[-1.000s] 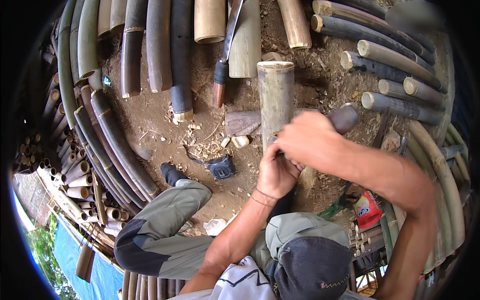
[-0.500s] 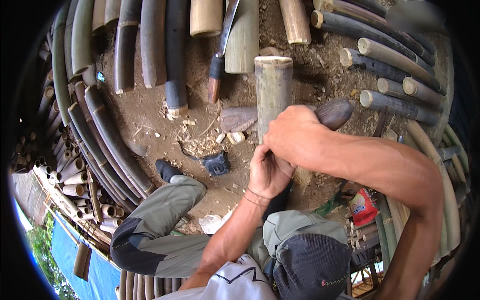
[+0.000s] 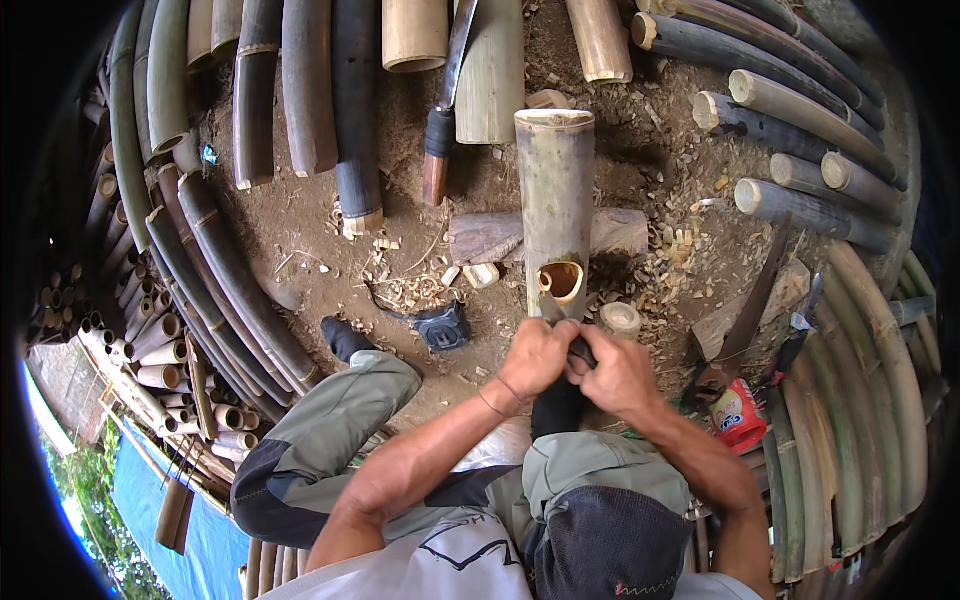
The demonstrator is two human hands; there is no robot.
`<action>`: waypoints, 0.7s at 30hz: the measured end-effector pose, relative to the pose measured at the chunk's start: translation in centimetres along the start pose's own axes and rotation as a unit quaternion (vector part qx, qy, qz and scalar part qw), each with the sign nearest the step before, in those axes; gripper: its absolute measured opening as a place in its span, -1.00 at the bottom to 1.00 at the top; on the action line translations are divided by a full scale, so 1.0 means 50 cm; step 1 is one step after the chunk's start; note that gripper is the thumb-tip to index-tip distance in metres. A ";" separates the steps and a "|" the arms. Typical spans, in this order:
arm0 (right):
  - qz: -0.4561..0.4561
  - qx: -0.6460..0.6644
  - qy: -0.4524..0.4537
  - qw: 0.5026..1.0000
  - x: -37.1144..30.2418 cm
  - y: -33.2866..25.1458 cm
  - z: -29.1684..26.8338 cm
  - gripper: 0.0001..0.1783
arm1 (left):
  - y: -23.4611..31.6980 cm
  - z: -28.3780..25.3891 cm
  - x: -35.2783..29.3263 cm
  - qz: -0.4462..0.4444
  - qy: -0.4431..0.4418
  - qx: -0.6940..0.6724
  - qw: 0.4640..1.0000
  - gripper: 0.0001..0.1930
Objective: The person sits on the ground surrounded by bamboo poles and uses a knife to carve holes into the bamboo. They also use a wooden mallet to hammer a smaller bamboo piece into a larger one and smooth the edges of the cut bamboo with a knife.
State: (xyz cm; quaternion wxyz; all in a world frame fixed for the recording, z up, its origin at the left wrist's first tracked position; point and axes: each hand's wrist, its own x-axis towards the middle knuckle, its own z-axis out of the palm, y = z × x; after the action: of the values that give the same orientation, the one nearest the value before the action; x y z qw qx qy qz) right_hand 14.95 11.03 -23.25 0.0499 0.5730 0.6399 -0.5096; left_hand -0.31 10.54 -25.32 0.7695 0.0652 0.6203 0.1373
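Observation:
A thick bamboo tube (image 3: pixel 556 190) lies pointing away from me, propped across a wooden block (image 3: pixel 622 232). Near its closer end is a cut hole (image 3: pixel 566 284) with a pale rim. My left hand (image 3: pixel 540 356) is closed at the tube's near end, just below the hole. Beside it my right hand (image 3: pixel 620 378) is also closed. Both grip a dark-handled blade tool (image 3: pixel 580 350), whose narrow metal part reaches the hole's lower left edge. The fingers hide most of the tool, so its exact kind is unclear.
A long knife (image 3: pixel 438 140) leans on bamboo ahead. A black strapped case (image 3: pixel 441 326) lies left of the tube. At right are a saw (image 3: pixel 745 310), a smaller knife (image 3: pixel 800 325) and a red packet (image 3: pixel 740 415). Dark bamboo lengths (image 3: pixel 240 270) and wood chips surround me.
My right hand has come back from across the tube to beside my left hand, uncovering the hole. The tool's dark rounded handle, which pointed right, now sits between both hands.

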 end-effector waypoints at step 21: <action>-0.139 -0.293 -0.253 0.912 0.051 -0.038 -0.170 -0.59 | -0.106 0.074 0.036 0.034 -0.196 -0.410 0.890 -0.51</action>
State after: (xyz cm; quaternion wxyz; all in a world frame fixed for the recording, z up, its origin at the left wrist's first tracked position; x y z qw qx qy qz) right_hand 17.01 19.13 -19.76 0.3039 0.2896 0.7997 -0.4292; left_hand 4.31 6.28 -27.62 0.8286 -0.2092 0.3426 0.3901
